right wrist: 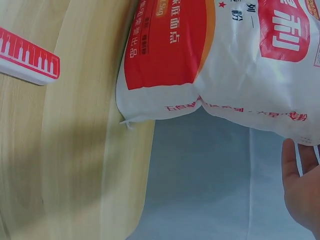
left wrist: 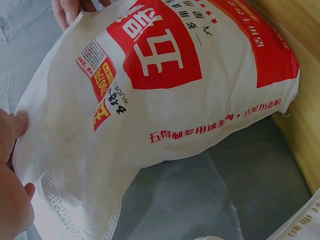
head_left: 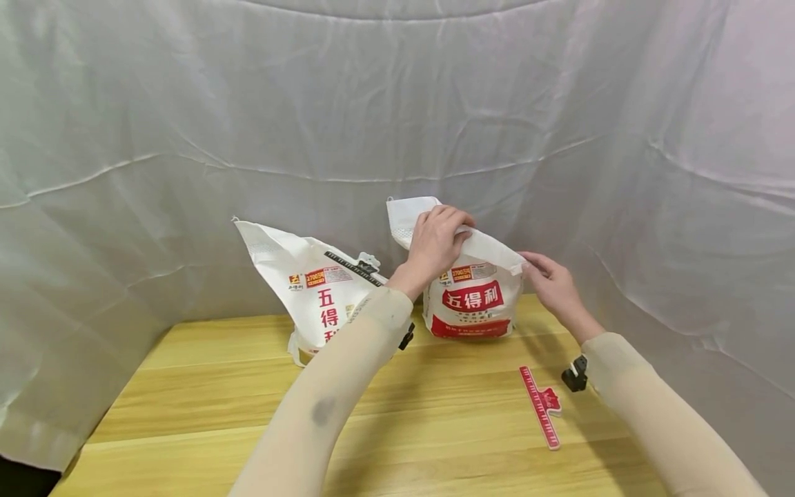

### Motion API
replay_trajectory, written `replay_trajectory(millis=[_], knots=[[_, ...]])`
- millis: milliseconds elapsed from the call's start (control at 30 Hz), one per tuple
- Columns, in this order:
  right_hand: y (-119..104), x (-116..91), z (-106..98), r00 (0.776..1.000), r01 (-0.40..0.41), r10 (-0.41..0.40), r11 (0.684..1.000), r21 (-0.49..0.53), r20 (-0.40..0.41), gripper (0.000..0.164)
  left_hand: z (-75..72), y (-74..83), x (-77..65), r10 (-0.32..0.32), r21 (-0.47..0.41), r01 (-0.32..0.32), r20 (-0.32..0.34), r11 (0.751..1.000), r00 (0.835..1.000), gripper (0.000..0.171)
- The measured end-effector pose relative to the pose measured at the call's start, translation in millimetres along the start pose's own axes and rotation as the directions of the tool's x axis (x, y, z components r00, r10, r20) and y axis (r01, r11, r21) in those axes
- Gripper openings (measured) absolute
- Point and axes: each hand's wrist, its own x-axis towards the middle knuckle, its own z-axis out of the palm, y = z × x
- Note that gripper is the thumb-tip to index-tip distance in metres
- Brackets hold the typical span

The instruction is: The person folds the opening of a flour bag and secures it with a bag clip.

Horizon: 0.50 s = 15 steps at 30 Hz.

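Observation:
A white flour bag [head_left: 472,328] with red printed panels stands toward the back of the table, its top folded over toward the front. My left hand [head_left: 435,240] grips the fold from above, fingers over its upper edge. At the fold's right end, my right hand [head_left: 555,286] pinches the corner. In the left wrist view, the left thumb [left wrist: 19,122] presses on the bag's white upper part, whose perforated strip [left wrist: 62,210] shows below. The right wrist view has the right hand [right wrist: 305,192] at the bag's edge, partly out of frame.
A second flour bag [head_left: 279,259] leans at the left, a black bag clip [head_left: 354,268] across its top; my left forearm covers part of it. On the table [head_left: 435,442], a red bag clip [head_left: 539,407] lies front right. Grey cloth [head_left: 310,103] hangs behind.

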Motion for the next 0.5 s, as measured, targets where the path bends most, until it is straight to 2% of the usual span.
replay_trajectory(millis=[167,367,500], knots=[[1.1,1.3,3.6,0.999,-0.026,0.026,1.000,-0.001,-0.032,0.055,0.4,-0.9,-1.6,0.002,-0.004,-0.002,-0.003,1.000,1.000,0.010],[-1.9,5.9,8.7,0.993,-0.018,0.014,0.999,-0.030,-0.117,0.048,0.1,-2.3,-2.7,-0.001,-0.017,0.001,0.001,1.000,1.000,0.009],[-3.9,8.4,9.6,0.988,-0.047,0.039,0.998,-0.046,-0.152,0.045,1.4,-2.1,-4.0,-0.001,-0.033,0.001,0.002,0.999,1.000,0.009]])
